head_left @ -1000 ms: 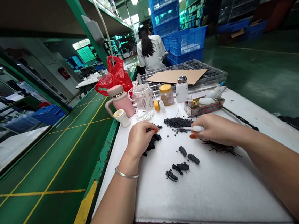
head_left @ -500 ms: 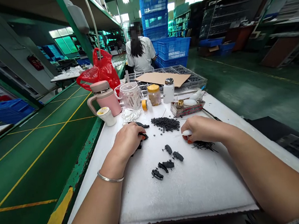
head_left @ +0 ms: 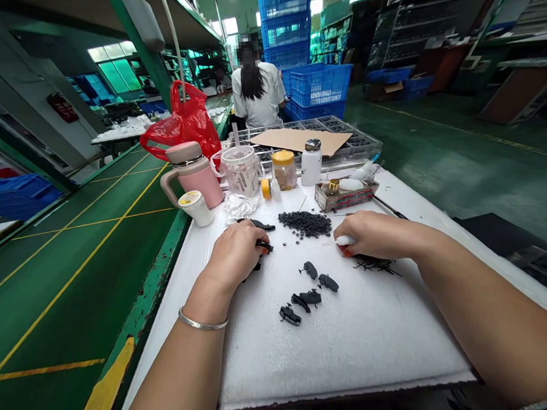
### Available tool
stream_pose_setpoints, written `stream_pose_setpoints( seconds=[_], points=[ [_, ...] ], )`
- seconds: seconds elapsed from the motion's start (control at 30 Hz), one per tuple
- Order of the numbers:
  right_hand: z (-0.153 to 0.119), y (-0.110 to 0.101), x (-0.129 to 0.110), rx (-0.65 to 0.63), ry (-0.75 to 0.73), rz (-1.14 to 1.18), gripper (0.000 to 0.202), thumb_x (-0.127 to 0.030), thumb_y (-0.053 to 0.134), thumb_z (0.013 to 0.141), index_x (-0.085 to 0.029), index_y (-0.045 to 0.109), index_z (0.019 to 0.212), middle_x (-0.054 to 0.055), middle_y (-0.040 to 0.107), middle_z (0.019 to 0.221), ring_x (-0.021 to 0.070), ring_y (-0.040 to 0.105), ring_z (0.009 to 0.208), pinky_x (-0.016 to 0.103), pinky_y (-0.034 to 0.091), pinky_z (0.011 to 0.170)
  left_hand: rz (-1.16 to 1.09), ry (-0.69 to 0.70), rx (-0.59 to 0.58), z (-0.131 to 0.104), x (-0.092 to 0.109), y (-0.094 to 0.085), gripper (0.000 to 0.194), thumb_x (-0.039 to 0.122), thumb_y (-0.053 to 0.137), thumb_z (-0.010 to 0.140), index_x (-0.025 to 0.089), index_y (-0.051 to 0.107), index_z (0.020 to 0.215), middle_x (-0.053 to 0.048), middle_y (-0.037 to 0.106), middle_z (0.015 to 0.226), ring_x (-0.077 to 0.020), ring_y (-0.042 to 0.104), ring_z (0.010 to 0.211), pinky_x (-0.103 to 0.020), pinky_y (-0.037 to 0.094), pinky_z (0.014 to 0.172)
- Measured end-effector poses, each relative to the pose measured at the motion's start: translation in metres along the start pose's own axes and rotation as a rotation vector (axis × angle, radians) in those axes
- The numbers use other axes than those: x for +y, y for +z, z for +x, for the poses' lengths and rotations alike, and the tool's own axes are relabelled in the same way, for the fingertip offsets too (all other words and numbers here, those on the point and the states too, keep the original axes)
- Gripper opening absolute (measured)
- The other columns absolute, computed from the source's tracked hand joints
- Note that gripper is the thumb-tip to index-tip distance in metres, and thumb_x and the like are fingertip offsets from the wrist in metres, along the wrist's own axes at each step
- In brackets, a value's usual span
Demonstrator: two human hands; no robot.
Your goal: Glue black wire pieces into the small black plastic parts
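Note:
My left hand (head_left: 240, 251) is closed on a small black plastic part (head_left: 264, 246), over other black parts mostly hidden beneath it. Between the fingers of my right hand (head_left: 366, 235) is a small white dropper bottle (head_left: 345, 240), its thin clear tip pointing left. Under that hand lies a bundle of thin black rods (head_left: 377, 265). Several black moulded pieces (head_left: 311, 297) with little projecting stems are scattered on the white work surface (head_left: 353, 345) between my hands. Beyond them sits a heap of tiny black rings (head_left: 305, 223).
Along the back stand a pink flask (head_left: 199, 183), a lidded plastic cup (head_left: 242, 171), a yellow-lidded jar (head_left: 284, 169), a white bottle (head_left: 311, 163) and a small box (head_left: 346, 193). A green conveyor (head_left: 87, 266) runs at left. A co-worker (head_left: 258, 91) sits ahead, facing away.
The view has shifted slightly, moving everything a little to the right in the picture. Both hands keep their holds, and the loose pieces lie as before.

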State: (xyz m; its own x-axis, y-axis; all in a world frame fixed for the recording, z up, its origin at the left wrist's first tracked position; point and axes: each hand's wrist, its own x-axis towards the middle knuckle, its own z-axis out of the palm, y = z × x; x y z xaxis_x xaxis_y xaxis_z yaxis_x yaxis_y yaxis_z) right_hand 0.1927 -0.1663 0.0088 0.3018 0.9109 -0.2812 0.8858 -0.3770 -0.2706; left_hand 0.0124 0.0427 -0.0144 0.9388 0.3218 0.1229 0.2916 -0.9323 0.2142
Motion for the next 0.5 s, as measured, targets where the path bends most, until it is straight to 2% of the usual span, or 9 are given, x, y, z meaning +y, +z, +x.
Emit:
stream_pose_setpoints(
  seconds=[0.23, 0.4, 0.5],
  points=[
    [-0.0014, -0.0040, 0.0044, 0.080, -0.025, 0.030, 0.006, -0.013, 0.054, 0.073, -0.017, 0.059, 0.071, 0.002, 0.061, 0.070, 0.0156, 0.053, 0.064, 0.024, 0.031, 0.057, -0.048, -0.073, 0.018, -0.0011, 0.0018, -0.0032, 0.013, 0.017, 0.067, 0.074, 0.025, 0.069, 0.085, 0.000, 0.062, 0.086, -0.0192, 0.055, 0.082, -0.025, 0.035, 0.062],
    [-0.0012, -0.0062, 0.0051, 0.130, -0.011, 0.050, 0.010, -0.012, 0.054, 0.073, -0.017, 0.062, 0.075, 0.002, 0.062, 0.072, 0.0162, 0.054, 0.067, 0.024, 0.032, 0.058, -0.131, -0.122, 0.132, -0.0025, 0.0039, -0.0071, 0.012, 0.021, 0.068, 0.075, 0.025, 0.068, 0.086, 0.002, 0.065, 0.084, -0.0181, 0.056, 0.078, -0.025, 0.034, 0.061],
    [-0.0009, -0.0063, 0.0054, 0.108, 0.015, 0.076, 0.012, -0.012, 0.058, 0.072, -0.019, 0.065, 0.080, 0.002, 0.064, 0.076, 0.0169, 0.057, 0.072, 0.023, 0.034, 0.059, -0.208, -0.131, 0.170, -0.0030, 0.0038, -0.0073, 0.017, 0.020, 0.068, 0.075, 0.025, 0.068, 0.091, 0.003, 0.065, 0.085, -0.0162, 0.057, 0.076, -0.024, 0.035, 0.061]
  ],
)
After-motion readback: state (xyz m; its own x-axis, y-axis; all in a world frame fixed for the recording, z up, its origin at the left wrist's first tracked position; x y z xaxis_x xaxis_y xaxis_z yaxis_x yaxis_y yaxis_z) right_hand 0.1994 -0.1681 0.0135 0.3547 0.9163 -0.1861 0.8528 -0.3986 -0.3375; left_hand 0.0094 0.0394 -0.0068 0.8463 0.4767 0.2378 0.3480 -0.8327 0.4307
